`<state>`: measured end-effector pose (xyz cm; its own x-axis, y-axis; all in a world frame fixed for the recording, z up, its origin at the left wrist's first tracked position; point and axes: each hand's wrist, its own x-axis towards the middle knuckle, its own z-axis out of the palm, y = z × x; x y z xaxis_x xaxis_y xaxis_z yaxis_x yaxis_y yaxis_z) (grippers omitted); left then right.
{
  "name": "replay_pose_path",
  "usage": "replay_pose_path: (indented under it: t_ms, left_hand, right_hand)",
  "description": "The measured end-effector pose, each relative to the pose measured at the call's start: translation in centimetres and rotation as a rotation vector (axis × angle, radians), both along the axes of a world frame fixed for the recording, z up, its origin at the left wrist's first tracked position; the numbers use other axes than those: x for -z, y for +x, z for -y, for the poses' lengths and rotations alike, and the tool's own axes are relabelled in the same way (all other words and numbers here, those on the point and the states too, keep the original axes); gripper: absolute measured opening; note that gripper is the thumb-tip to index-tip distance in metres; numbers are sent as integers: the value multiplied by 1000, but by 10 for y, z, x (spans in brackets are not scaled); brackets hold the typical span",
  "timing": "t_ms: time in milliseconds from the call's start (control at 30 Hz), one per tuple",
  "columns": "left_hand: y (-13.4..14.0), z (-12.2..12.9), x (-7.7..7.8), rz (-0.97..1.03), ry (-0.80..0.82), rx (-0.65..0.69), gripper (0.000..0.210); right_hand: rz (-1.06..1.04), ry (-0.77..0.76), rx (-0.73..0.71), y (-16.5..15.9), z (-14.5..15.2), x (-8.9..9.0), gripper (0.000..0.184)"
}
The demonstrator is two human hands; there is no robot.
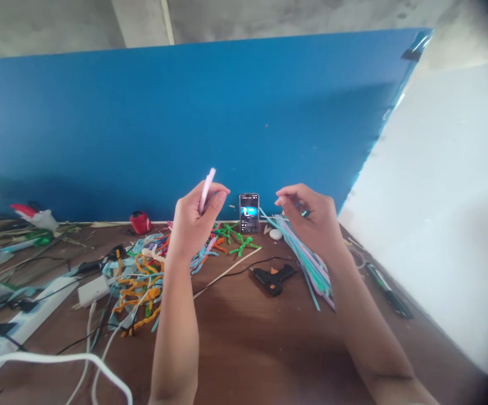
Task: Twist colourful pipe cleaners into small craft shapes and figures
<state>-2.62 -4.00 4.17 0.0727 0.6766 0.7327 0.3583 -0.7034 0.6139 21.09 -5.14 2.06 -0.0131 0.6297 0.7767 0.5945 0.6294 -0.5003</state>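
Observation:
My left hand point(198, 219) is raised over the table, its fingers closed around a pale pink pipe cleaner point(207, 190) that sticks up above the thumb. To the right, my right hand point(311, 216) is held up at about the same height, thumb and fingertips brought together. Whether anything small sits in that pinch I cannot make out. Below and behind the right hand lies a bundle of blue, pink and purple pipe cleaners point(307, 261). Between the hands, a phone point(249, 214) with a lit screen leans upright near the blue board.
A black glue gun point(272, 279) lies mid-table. Green twisted pipe-cleaner figures point(244, 246) and a heap of orange and blue ones point(136, 292) lie leftward. A white power strip point(37, 315) with cables, a red object point(140, 223) and a blue board point(210, 124) are also around.

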Motion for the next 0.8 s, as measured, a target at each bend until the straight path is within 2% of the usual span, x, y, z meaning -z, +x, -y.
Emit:
replay_pose_path:
  t_ms: [433,800]
  left_hand:
    - [6,2,1,-34,-25,73,17]
    - [4,1,1,-39,-30,61,20]
  right_hand:
    - [56,3,1,-2,-3,-1,18]
    - [43,7,9,-1,-1,-1,18]
